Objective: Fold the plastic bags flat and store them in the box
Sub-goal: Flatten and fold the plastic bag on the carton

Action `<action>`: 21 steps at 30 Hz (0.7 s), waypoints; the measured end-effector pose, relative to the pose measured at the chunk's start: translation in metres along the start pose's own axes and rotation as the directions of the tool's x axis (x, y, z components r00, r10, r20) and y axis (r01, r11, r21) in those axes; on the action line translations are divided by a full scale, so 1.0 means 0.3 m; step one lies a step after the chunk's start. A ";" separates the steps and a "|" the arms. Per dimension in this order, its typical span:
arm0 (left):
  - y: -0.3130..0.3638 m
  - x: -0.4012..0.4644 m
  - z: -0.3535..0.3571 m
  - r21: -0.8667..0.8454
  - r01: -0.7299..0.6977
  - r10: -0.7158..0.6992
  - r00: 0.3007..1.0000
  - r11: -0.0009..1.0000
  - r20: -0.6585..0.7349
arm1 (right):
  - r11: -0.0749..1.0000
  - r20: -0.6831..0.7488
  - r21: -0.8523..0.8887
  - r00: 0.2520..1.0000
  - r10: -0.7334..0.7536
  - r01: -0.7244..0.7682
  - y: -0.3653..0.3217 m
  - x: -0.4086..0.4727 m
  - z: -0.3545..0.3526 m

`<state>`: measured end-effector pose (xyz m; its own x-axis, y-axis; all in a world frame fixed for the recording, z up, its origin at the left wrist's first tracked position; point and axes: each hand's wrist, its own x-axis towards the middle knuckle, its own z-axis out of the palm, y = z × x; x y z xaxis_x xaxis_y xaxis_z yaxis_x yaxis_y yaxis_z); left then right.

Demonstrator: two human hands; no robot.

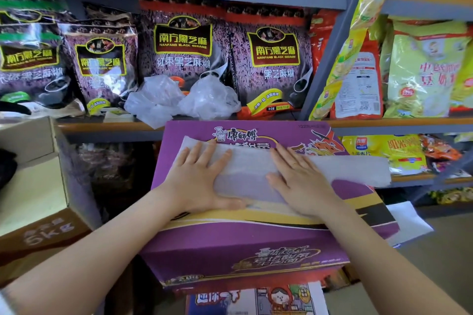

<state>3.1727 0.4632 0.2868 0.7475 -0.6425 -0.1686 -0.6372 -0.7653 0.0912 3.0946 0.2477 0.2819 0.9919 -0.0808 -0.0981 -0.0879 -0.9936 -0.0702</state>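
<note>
Both hands are lying palm-down, fingers spread flat, on a translucent white plastic bag (245, 169) spread across the top of a purple carton (256, 243). Left hand (202, 176) is pressing the bag's left part, thumb reaching toward the near edge; right hand (299, 179) is pressing the middle, and neither hand is gripping anything. The bag is lying as a long flattened strip, its right end (363, 169) overhanging the carton's right edge. The carton is sitting closed, on top of a printed white box (256, 302). Behind it, on the grey metal shelf (107, 126), two crumpled clear plastic bags (153, 102) (210, 100) are resting side by side, touching, in front of purple black-sesame packets (179, 54). An open brown cardboard box (33, 186) is standing at far left, well apart from the hands. Yellow snack packets (422, 71) are filling the shelf bay at right
</note>
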 end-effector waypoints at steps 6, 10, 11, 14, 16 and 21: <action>0.045 -0.012 -0.041 0.033 0.026 -0.027 1.000 0.999 0.015 | 0.984 -0.003 0.032 0.984 0.176 -0.176 0.133 -0.071 -0.008; 0.259 0.056 -0.059 0.033 -0.054 0.056 0.996 0.998 -0.073 | 0.988 -0.009 0.052 0.989 0.147 -0.146 0.121 -0.059 -0.010; 0.318 0.076 -0.053 -0.011 -0.097 0.096 0.992 0.995 -0.078 | 0.990 -0.010 0.052 0.991 0.134 -0.133 0.123 -0.060 -0.013; 0.392 0.109 -0.003 -0.035 -0.131 0.126 0.986 0.991 -0.110 | 0.998 0.009 0.030 0.999 0.051 -0.051 0.159 -0.070 -0.013; 0.375 0.112 0.018 -0.007 -0.085 0.084 0.992 0.996 -0.096 | 0.999 0.013 0.039 1.000 0.011 -0.011 0.191 -0.084 -0.016; 0.358 0.104 0.020 0.034 -0.038 0.039 0.999 0.999 -0.033 | 0.999 0.007 0.036 0.999 0.031 -0.032 0.302 -0.144 -0.018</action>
<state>3.1265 0.3612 0.2856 0.7280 -0.6726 -0.1328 -0.6709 -0.7388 0.0640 3.0442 0.1608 0.2852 0.9879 -0.1115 -0.1074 -0.1226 -0.9871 -0.1030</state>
